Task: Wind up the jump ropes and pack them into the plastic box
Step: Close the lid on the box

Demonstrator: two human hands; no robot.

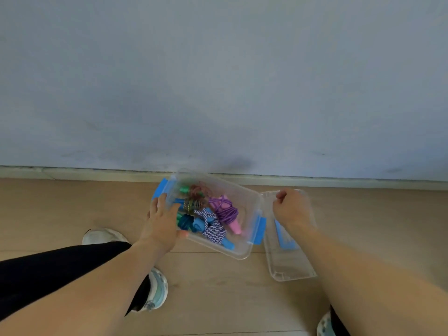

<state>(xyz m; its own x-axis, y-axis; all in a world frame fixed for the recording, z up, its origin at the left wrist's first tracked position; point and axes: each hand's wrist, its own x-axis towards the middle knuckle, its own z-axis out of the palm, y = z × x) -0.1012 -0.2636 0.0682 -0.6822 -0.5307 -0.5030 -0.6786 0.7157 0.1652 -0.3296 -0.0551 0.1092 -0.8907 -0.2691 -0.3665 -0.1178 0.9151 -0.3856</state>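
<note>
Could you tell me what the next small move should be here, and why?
Probably lift the lid and bring it over the plastic box. The wound jump ropes already lie inside, the left hand steadies the box's near edge, and the right hand is curled at the lid's far end, which lies on the floor beside the box.

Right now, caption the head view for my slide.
Left hand holds the rope-filled plastic box; right hand grasps the lid.
</note>
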